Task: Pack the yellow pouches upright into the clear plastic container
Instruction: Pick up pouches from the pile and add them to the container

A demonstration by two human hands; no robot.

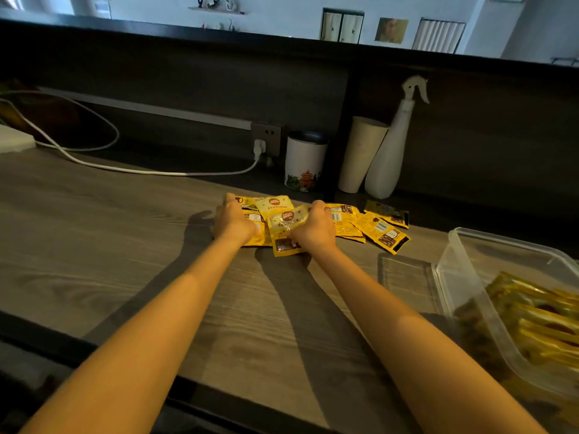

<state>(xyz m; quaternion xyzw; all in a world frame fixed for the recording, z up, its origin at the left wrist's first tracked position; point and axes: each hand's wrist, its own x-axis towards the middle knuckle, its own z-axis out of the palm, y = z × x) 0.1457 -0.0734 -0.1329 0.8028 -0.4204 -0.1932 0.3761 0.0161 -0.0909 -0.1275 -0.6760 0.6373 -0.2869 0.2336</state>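
Several yellow pouches lie scattered flat on the wooden table, far from me at the centre. My left hand rests on the left part of the pile, fingers curled over its far edge. My right hand grips one yellow pouch that stands tilted between both hands. The clear plastic container sits at the right edge, with several yellow pouches packed upright inside it.
A white cup with a printed picture, a tall paper cup and a white spray bottle stand behind the pile against the dark back panel. A white cable runs across the table's back left to a wall socket.
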